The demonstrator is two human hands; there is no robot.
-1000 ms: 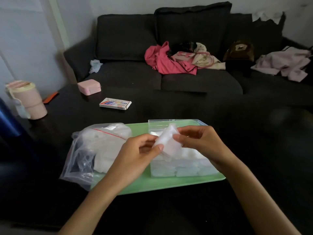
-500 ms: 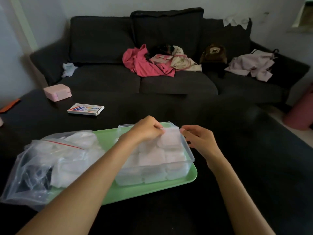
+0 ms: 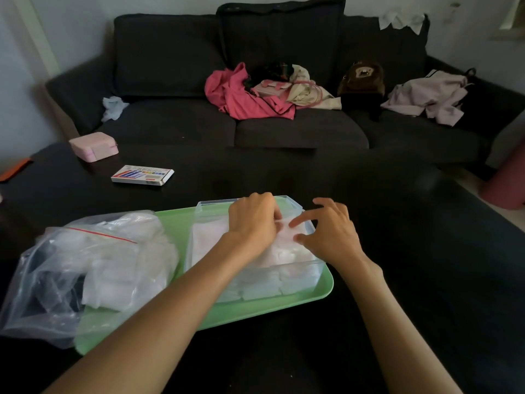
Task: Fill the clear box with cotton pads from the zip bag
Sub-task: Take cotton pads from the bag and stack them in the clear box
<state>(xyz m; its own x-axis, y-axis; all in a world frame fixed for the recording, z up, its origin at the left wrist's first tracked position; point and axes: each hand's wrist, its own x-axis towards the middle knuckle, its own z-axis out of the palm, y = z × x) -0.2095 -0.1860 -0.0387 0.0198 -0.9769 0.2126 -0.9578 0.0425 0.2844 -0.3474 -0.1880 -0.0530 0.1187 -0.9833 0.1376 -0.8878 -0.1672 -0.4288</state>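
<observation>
Head view: I see the clear box on the green tray, beside the zip bag. My left hand, fingers curled, and my right hand, fingers spread and straight, press one cotton pad into the box's far right corner.

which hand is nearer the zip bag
Left. The left hand is over the clear box, which sits just right of the zip bag on the green tray. The right hand is at the box's far right side, farther from the bag.
</observation>
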